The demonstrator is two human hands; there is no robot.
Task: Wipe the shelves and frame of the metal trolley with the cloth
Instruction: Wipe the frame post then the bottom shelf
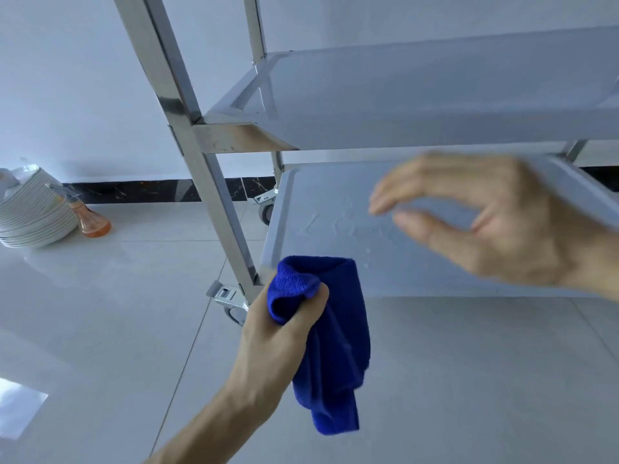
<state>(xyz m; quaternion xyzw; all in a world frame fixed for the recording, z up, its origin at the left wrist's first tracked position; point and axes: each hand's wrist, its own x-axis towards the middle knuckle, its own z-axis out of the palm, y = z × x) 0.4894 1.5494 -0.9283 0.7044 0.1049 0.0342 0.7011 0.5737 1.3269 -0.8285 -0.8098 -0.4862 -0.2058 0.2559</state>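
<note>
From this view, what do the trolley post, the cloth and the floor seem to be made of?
Trolley post: likely stainless steel, brushed but shiny, since it mirrors the room.
Cloth, held by the left hand: probably microfibre, given its fuzzy blue pile and soft hanging folds.
Floor: apparently glossy ceramic tile, with grout lines and window glare.
</note>
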